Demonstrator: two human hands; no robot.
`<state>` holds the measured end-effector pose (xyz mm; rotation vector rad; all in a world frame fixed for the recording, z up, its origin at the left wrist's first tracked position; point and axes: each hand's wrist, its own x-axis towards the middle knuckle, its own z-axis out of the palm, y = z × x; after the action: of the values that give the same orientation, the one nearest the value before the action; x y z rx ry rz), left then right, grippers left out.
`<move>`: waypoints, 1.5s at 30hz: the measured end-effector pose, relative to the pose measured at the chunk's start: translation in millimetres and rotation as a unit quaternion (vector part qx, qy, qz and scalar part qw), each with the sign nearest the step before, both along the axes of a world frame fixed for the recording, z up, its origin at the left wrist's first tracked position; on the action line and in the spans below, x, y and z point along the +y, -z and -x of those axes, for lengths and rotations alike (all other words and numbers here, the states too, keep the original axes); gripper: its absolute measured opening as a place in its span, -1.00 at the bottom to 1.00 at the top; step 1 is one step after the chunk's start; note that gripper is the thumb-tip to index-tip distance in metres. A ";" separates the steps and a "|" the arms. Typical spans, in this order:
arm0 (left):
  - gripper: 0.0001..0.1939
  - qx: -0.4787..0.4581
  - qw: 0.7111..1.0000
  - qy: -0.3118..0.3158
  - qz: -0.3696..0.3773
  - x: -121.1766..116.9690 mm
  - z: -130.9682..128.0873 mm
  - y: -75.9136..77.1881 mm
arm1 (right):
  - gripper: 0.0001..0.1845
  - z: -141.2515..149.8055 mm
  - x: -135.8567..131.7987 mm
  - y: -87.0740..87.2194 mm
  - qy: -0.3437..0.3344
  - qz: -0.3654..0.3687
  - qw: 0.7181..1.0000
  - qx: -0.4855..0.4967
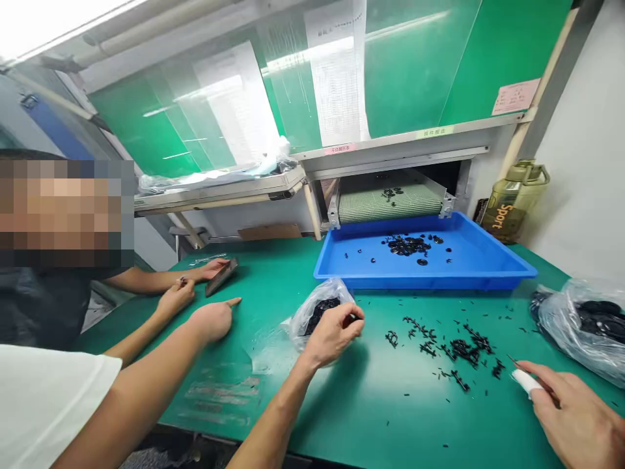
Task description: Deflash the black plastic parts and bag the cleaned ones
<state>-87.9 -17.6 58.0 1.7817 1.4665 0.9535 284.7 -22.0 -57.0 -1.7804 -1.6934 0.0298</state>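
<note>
My left hand (336, 332) is over the near right side of a clear plastic bag (303, 309) holding black parts (323, 312). Its fingers are curled into a pinch; whatever lies between them is too small to make out. At the right, my right hand (571, 404) is closed on slim tweezers (512, 360), mostly hidden by the fingers, with the tip pointing left. White wrapping (527, 383) covers one of its digits. Loose small black pieces (463, 352) lie scattered on the green table (361, 417) between my hands.
A blue tray (415, 284) with black parts stands below a conveyor belt (390, 207). Another plastic bag (581, 332) and a bottle (512, 202) are at right. On the left, one person's hand (212, 322) points; another person holds a dark flat object (221, 277).
</note>
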 end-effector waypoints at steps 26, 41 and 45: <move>-0.63 0.160 0.975 0.110 -0.103 57.1 -85.1 78.6 | -0.55 56.1 102.3 -67.5 -0.139 -0.046 0.984 -0.101; -0.57 0.005 0.988 0.147 -0.035 72.6 -134.8 69.2 | -0.77 98.3 65.2 -30.7 -0.107 0.003 0.989 0.101; -0.56 -0.023 0.989 0.145 -0.027 54.8 -144.5 72.1 | -0.83 108.4 42.4 -30.1 -0.059 -0.023 0.982 0.176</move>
<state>56.7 37.2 -14.1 1.9332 1.1227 0.8838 176.3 20.4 -26.9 -1.5324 -1.5260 0.3355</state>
